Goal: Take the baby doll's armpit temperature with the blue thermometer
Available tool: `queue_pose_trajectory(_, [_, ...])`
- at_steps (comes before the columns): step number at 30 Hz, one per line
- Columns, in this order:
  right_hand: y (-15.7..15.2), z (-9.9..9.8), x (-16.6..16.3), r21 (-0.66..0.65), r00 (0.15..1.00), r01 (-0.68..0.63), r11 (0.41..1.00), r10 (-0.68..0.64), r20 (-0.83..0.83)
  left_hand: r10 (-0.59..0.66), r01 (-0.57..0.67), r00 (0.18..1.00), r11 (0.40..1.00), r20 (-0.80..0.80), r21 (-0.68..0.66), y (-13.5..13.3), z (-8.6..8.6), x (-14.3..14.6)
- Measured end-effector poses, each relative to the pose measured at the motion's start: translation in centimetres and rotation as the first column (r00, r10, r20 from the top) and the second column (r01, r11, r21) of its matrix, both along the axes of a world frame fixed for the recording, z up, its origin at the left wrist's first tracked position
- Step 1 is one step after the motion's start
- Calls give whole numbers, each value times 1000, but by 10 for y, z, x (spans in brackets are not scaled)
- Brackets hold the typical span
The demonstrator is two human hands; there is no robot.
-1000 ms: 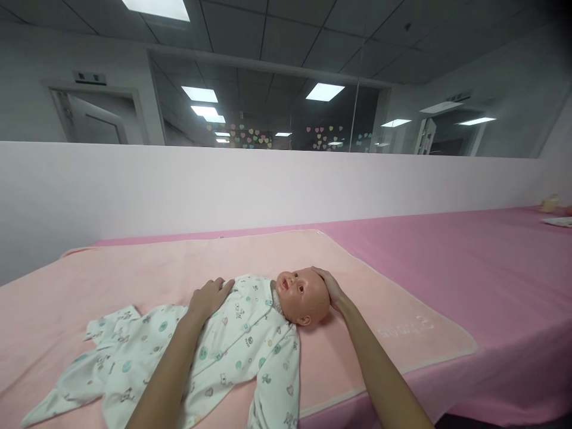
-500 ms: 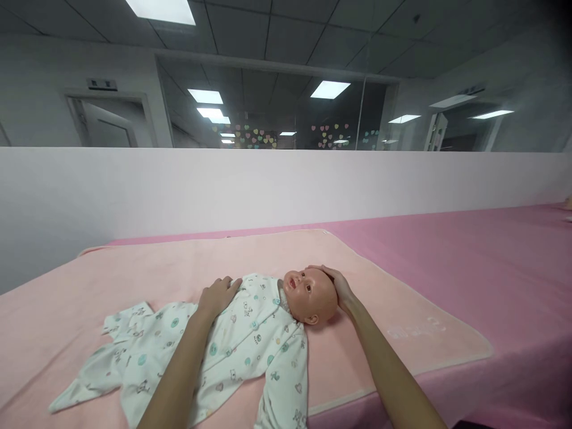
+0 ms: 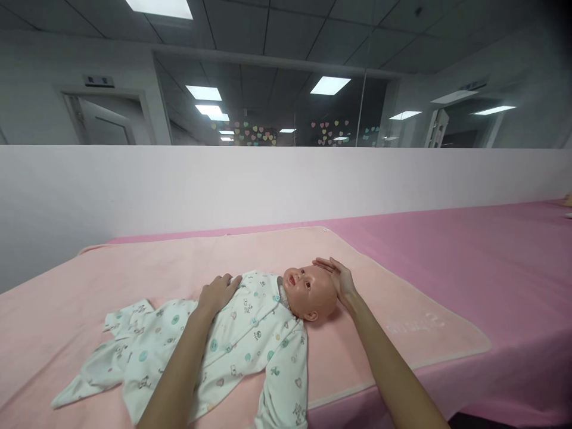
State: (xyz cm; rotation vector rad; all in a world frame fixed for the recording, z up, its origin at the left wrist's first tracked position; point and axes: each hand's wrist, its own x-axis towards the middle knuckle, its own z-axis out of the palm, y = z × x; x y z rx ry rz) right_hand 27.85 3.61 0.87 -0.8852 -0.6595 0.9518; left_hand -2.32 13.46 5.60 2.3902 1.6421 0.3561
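A baby doll (image 3: 313, 292) lies on its back with its head to the right, dressed in a white printed romper (image 3: 250, 339). Flat on the romper's far side, over the doll's chest or belly, rests my left hand (image 3: 220, 294) with its fingers stretched out. My right hand (image 3: 340, 280) is at the crown of the doll's bald head, palm towards it, fingers extended and slightly lifted along the far side. Whether the right palm still touches the head I cannot tell. The romper's legs spread to the left, and one sleeve hangs towards me.
Under the doll is a peach blanket (image 3: 429, 304) with a pale edge, spread over a pink sheet (image 3: 491, 256). A low white partition (image 3: 286, 185) runs along the back. Above it, a glass window (image 3: 277, 107) carries heart-shaped stickers.
My right hand has risen slightly, its fingers lifting from the doll's head where they lay before. My left hand stays on the romper.
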Motion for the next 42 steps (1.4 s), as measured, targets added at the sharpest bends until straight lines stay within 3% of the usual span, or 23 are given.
queue_pose_trajectory(6, [-15,12,-20,-178,967,-229,957,244,68,-2,2,1000,1000,5,-2,0,0,0])
queue_pose_trajectory(11, [-10,6,-16,-165,979,-162,973,180,97,4,-4,1000,1000,22,-8,4,-3,0])
queue_pose_trajectory(19, [3,-4,13,37,997,-24,999,27,-79,6,-5,1000,1000,30,-17,3,-3,0])
queue_pose_trajectory(24, [1,-3,13,76,995,-5,997,13,-99,5,-5,1000,1000,20,-12,5,-4,0])
queue_pose_trajectory(31, [-12,4,-10,-176,966,-237,955,251,58,1,-1,1000,1000,20,-13,6,-5,0])
queue_pose_trajectory(35, [-14,7,-13,-169,956,-279,945,289,40,-3,3,1000,1000,15,-11,6,-5,0])
queue_pose_trajectory(37, [-10,6,-8,-130,964,-260,957,265,22,-2,3,1000,1000,13,-10,7,-5,0])
queue_pose_trajectory(42, [1,-2,12,40,996,-48,998,51,-76,-3,4,1000,1000,21,-10,6,-4,-1])
